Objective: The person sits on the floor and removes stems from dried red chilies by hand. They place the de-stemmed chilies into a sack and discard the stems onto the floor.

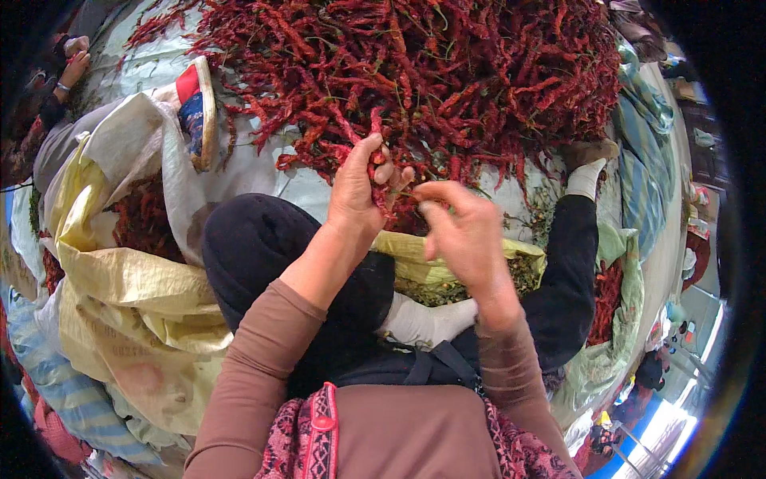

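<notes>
My left hand (361,185) is closed round a few dried red chili peppers (376,121), whose tips stick up past the thumb. Just to its right, my right hand (467,231) has its thumb and forefinger pinched together close to the peppers' lower ends. A thin stem seems to run to those fingertips, but what they grip is too small to make out. Beyond both hands spreads a large heap of dried red chili peppers (447,72). Below the hands, between my legs, a yellow woven sack (415,247) holds greenish-brown stem scraps (523,273).
At left stands an open yellow-white sack (144,307) with red peppers inside. Another person's shoe (196,120) rests beside the heap, and a person's hand (76,68) shows at the far left. On the right, a pale green sack (594,371) holds more peppers near a blue-striped sheet (645,160).
</notes>
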Tool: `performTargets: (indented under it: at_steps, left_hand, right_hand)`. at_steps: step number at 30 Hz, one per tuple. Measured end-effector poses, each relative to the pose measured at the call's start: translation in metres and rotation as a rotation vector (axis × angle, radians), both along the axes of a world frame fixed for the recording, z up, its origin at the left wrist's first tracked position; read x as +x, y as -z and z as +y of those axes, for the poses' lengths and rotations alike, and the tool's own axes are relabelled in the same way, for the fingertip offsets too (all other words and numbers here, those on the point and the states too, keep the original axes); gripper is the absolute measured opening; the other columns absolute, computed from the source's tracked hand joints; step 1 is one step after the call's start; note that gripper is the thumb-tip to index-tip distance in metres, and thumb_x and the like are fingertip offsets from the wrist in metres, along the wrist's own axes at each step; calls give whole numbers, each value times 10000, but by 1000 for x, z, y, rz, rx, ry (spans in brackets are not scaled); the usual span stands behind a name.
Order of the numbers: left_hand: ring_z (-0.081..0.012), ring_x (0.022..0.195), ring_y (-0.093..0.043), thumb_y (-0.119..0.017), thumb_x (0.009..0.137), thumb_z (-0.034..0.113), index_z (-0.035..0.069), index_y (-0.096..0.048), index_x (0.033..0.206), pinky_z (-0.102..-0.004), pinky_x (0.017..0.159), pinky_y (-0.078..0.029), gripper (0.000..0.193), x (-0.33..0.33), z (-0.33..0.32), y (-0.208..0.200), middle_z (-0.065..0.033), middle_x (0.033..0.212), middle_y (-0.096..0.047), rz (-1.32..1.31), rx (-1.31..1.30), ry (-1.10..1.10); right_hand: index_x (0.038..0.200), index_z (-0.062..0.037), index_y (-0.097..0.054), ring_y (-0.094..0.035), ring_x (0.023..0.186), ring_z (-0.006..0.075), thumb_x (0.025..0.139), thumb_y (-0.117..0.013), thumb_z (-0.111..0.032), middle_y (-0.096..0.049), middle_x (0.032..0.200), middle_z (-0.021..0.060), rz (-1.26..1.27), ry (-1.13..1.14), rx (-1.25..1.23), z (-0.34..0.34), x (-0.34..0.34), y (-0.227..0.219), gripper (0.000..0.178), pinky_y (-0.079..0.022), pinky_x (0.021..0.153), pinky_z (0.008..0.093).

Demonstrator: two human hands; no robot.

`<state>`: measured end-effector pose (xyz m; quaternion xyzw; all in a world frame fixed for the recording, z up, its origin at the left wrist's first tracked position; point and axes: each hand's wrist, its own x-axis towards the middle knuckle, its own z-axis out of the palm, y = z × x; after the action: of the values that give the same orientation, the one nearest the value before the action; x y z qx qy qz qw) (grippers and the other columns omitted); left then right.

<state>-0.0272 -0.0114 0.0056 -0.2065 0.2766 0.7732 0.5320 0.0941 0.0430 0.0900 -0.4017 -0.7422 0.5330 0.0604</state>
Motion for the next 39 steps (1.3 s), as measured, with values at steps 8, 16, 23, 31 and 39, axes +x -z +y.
performTargets:
  at_steps: [8, 16, 23, 31, 39]
  left_hand:
    - [-128, 488, -383, -602, 832, 278, 128, -502, 654, -276, 637, -423, 253, 7, 7, 4, 20, 457, -359, 27, 57, 118]
    - [-122, 481, -353, -579, 832, 246, 124, -499, 654, -268, 555, -352, 230, 11, 5, 6, 23, 479, -365, 185, 11, 155]
    - [-121, 501, -395, -576, 839, 236, 96, -508, 662, -272, 681, -455, 235, 16, -1, -5, -2, 532, -401, 318, -93, 163]
    - [-125, 536, -466, -583, 848, 204, 88, -557, 736, -284, 559, -443, 164, 24, -3, -24, -9, 606, -502, 469, -199, 108]
    - [-126, 508, -489, -573, 872, 188, 82, -536, 733, -308, 583, -523, 178, 19, -7, -3, -5, 627, -497, 237, -23, 196]
  right_hand:
    - [899, -12, -561, -565, 774, 390, 786, -570, -40, -562, 846, 189, 40, -132, 523, -7, -6, 45, 117, -466, 672, 435]
    - [922, 18, -572, -583, 698, 195, 784, -575, 12, -563, 860, 111, 110, -22, 247, -12, 3, 60, 138, -469, 639, 284]
    - [922, 28, -550, -601, 630, 281, 808, -551, -33, -611, 768, 176, 160, 27, 4, -19, 5, 55, 129, -478, 595, 358]
    - [978, 32, -545, -538, 500, 113, 871, -474, -13, -575, 769, 64, 132, 111, -577, -20, 10, 47, 135, -470, 403, 258]
    - [826, 25, -598, -559, 690, 73, 836, -567, -23, -574, 800, 3, 207, 30, -269, -18, 20, 54, 58, -507, 555, 247]
